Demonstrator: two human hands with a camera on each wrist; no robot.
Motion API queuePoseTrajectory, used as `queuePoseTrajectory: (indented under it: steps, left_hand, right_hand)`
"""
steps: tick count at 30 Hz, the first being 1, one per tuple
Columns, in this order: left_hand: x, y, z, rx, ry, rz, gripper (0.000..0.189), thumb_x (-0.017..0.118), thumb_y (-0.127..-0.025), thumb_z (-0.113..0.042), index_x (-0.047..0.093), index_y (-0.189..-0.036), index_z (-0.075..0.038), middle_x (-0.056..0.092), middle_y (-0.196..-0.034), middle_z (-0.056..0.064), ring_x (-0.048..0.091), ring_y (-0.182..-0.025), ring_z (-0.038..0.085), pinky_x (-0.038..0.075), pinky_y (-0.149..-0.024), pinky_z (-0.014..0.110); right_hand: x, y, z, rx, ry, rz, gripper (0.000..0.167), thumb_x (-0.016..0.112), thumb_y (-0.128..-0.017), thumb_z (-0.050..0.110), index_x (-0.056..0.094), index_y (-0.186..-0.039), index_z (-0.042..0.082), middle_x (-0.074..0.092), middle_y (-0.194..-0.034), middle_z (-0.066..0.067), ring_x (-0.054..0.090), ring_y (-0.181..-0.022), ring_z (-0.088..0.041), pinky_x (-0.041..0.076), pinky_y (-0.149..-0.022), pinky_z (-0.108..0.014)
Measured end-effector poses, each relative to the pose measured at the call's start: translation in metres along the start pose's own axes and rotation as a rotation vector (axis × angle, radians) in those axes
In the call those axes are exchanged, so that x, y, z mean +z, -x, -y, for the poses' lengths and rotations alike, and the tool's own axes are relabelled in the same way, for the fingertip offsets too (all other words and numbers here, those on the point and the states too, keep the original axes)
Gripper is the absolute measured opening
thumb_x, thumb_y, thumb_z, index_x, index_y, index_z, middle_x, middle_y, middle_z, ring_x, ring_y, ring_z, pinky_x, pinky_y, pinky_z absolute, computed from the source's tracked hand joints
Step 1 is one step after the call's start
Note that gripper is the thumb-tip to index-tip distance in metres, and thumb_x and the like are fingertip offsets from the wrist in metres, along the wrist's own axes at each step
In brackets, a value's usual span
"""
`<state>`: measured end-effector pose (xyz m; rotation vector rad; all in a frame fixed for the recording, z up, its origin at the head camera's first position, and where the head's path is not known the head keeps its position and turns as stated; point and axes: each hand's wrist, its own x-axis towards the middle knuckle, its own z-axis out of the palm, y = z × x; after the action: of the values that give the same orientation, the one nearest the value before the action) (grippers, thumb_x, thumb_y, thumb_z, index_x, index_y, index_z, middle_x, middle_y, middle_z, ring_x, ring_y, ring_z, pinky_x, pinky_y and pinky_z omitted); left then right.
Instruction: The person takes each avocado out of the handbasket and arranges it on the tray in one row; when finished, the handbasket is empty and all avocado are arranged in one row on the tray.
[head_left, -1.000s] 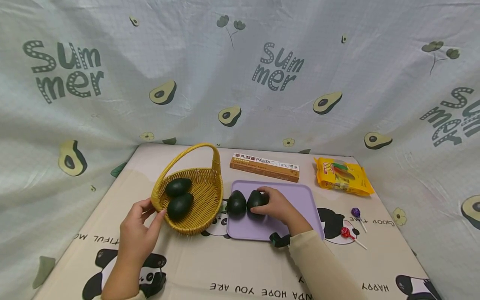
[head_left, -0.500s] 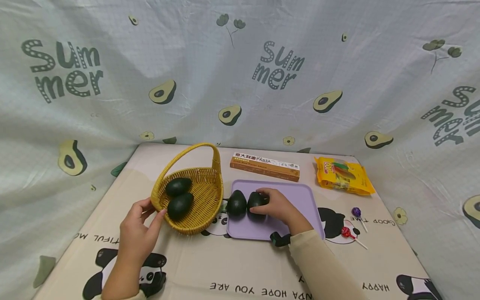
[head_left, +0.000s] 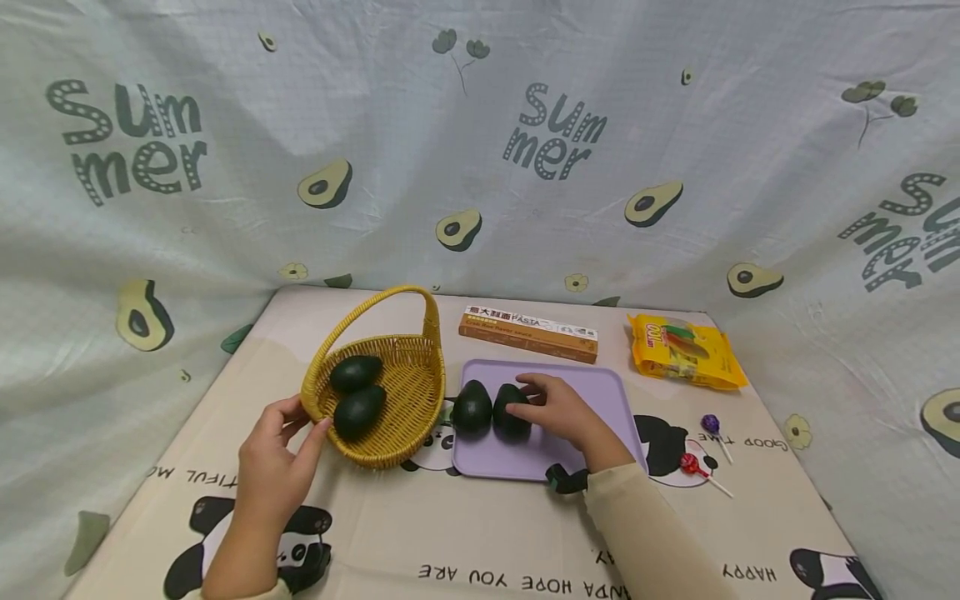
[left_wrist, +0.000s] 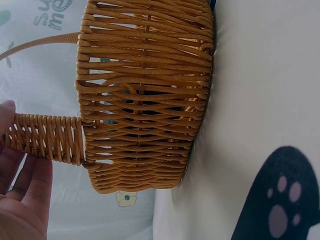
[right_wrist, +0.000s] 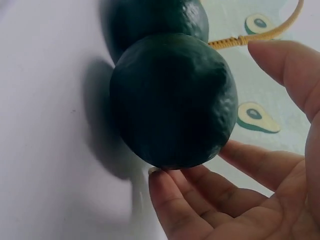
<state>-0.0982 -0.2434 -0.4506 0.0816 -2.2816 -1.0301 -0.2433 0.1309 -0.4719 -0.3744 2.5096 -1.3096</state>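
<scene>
My left hand (head_left: 274,457) grips the base of the yellow wicker basket's (head_left: 408,392) handle, thumb on one side and fingers on the other, as the left wrist view shows. Two dark green avocados (head_left: 360,413) lie inside the basket at its left. On the lilac tray (head_left: 592,400) two more avocados stand side by side, a left avocado (head_left: 472,408) and a right avocado (head_left: 510,417). My right hand (head_left: 558,410) is spread beside the right one. In the right wrist view its thumb (right_wrist: 285,65) is off that avocado (right_wrist: 172,105), while fingertips lie right at its side.
Behind the tray lies a brown pasta box (head_left: 528,333). A yellow snack bag (head_left: 684,352) is at the back right. Two lollipops, one purple (head_left: 711,425) and one red (head_left: 691,464), lie right of the tray. A printed curtain (head_left: 405,125) rises behind the table.
My right hand has loosened from the right avocado: its thumb has lifted and the hand has shifted slightly right. The avocado stays on the tray. My left hand and the basket have not moved.
</scene>
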Motion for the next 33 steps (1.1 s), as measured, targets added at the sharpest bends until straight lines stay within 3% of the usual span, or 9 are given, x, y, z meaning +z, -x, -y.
queuePoseTrajectory:
  steps: [16,22,29,33]
  left_hand:
    - [0.0,0.001,0.002,-0.012,0.007,0.007,0.049,0.081,-0.085,0.002,0.057,-0.127,0.003,0.067,-0.123,0.016,0.069,-0.115,0.031,0.041,-0.095,-0.004]
    - [0.0,0.001,0.002,-0.017,0.005,0.007,0.05,0.081,-0.085,0.002,0.056,-0.128,0.003,0.067,-0.123,0.016,0.069,-0.114,0.034,0.041,-0.095,-0.004]
    - [0.002,0.0,0.002,0.038,0.019,-0.022,0.048,0.081,-0.084,0.005,0.057,-0.125,0.006,0.068,-0.119,0.018,0.069,-0.111,0.035,0.043,-0.097,-0.002]
    - [0.002,0.0,0.002,0.03,0.019,-0.021,0.048,0.081,-0.083,0.005,0.057,-0.125,0.005,0.068,-0.118,0.018,0.069,-0.111,0.035,0.043,-0.097,-0.002]
  right_hand:
    - [-0.006,0.005,0.017,-0.109,-0.198,-0.177,0.053,0.077,-0.093,0.022,0.059,-0.139,0.001,0.065,-0.136,-0.022,0.066,-0.124,-0.03,0.054,-0.109,-0.046]
    - [-0.011,0.006,0.031,-0.158,-0.221,-0.17,0.053,0.076,-0.094,0.018,0.058,-0.141,0.003,0.065,-0.137,-0.021,0.065,-0.125,-0.032,0.054,-0.109,-0.045]
    - [-0.012,0.005,0.046,-0.222,-0.233,-0.137,0.055,0.078,-0.093,0.02,0.058,-0.141,0.004,0.066,-0.137,-0.016,0.063,-0.129,-0.03,0.053,-0.111,-0.043]
    - [-0.012,0.003,0.054,-0.247,-0.238,-0.099,0.058,0.078,-0.092,0.02,0.056,-0.143,0.003,0.063,-0.141,-0.016,0.059,-0.133,-0.03,0.05,-0.114,-0.042]
